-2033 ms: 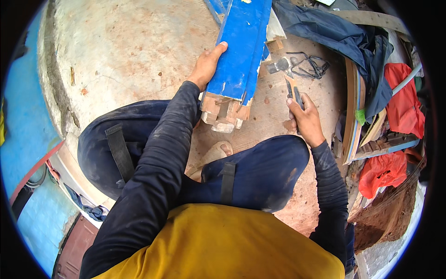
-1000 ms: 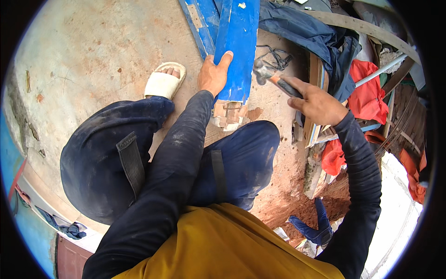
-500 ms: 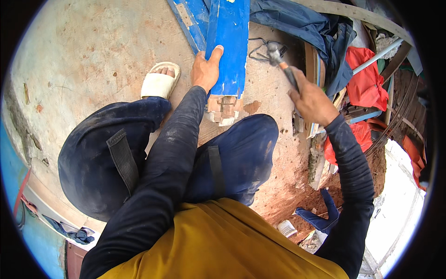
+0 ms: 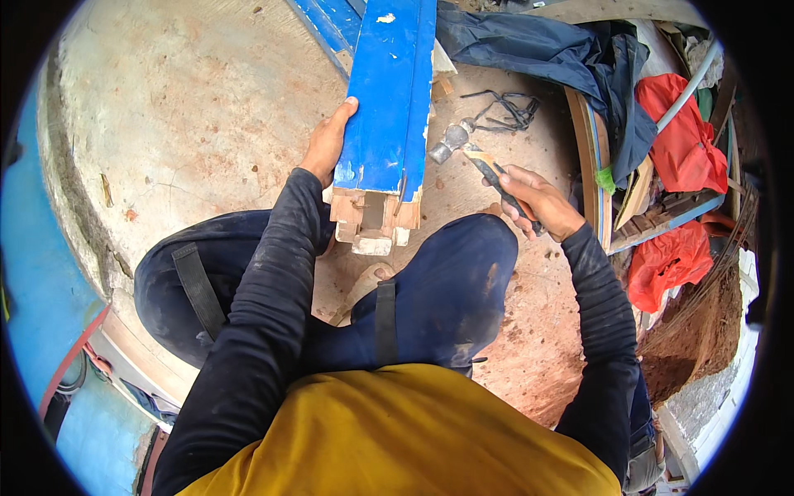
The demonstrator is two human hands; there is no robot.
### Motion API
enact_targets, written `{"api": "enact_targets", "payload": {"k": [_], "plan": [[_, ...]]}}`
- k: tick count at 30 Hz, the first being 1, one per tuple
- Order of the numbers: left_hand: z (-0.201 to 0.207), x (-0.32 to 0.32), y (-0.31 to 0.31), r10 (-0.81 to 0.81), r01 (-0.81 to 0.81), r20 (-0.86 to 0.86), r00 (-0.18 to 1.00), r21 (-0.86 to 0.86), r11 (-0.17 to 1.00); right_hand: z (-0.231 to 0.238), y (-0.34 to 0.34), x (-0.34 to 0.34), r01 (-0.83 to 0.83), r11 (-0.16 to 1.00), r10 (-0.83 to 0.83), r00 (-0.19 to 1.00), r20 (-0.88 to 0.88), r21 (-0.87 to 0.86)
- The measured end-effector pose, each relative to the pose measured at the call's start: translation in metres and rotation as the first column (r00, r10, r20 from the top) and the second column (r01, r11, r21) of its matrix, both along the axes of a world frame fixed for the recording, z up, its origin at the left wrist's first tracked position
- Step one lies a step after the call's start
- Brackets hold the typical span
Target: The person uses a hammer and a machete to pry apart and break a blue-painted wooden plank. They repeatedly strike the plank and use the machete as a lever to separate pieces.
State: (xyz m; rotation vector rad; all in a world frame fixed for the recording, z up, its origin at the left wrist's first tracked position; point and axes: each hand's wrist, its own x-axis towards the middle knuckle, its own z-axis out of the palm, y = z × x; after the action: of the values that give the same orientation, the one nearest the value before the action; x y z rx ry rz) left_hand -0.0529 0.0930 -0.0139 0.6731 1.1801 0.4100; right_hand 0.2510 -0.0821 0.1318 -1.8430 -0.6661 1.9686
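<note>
Hammer (image 4: 490, 171) lay grasped in your right hand (image 4: 533, 202), its head near the blue-painted timber (image 4: 385, 107); your left hand (image 4: 328, 140) clasped the timber's left edge, bare end toward you.

The left arm (image 4: 269, 281) is stretched forward, left grip (image 4: 327, 142) clasping, thumb (image 4: 346, 109) extended; the right arm (image 4: 604, 314) slants inward, right grip (image 4: 538, 202) curled closed.

Your left grip (image 4: 327, 142) holds the left edge of a blue-painted wooden beam (image 4: 387, 91), its bare, notched end toward you. Your right grip (image 4: 536, 201) holds a hammer (image 4: 485, 164) by its dark handle. Beyond the hammer, a tangled black cord (image 4: 518, 117) lies on the floor (image 4: 190, 124).
</note>
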Motion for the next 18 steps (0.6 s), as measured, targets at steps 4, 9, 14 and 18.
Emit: {"api": "enact_targets", "payload": {"k": [4, 9, 14, 18], "plan": [[-0.007, -0.005, 0.003, -0.020, 0.021, 0.060, 0.998, -0.021, 1.000, -0.024, 0.008, -0.012, -0.043, 0.998, 0.044, 0.999, -0.017, 0.037], [-0.011, -0.007, -0.002, -0.008, 0.009, 0.015, 1.000, -0.075, 0.997, -0.039, 0.008, -0.022, -0.208, 0.978, 0.207, 0.975, 0.082, -0.004], [-0.005, 0.003, -0.007, -0.075, 0.081, -0.080, 0.994, 0.068, 0.994, -0.066, -0.002, -0.006, -0.253, 0.968, 0.251, 0.963, 0.100, 0.003], [-0.016, 0.006, -0.014, -0.030, 0.050, -0.126, 0.992, 0.155, 0.987, -0.112, -0.011, 0.009, 0.095, 0.995, -0.098, 0.983, 0.156, 0.028]]}}
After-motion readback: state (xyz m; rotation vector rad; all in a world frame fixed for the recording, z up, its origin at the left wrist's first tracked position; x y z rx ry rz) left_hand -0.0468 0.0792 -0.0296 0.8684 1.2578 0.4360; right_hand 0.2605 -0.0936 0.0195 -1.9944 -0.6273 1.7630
